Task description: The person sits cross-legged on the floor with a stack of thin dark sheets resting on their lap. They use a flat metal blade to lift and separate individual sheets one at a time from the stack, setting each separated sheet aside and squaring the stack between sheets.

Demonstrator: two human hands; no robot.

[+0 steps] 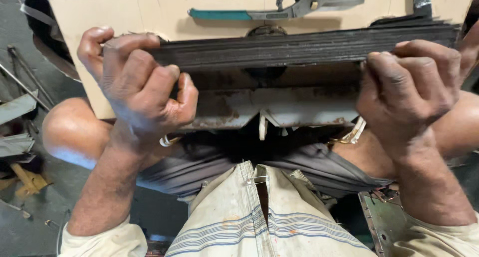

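Head view: left hand (142, 90) and right hand (406, 90) clamped on ends of stack of thin dark sheets (304, 47), held edge-up over rusty metal bracket (269, 107) at lap. Risk: sheets fan, slip, sharp edges cut fingers. Teal-handled pliers (279, 2) on pale board (129, 12) beyond.
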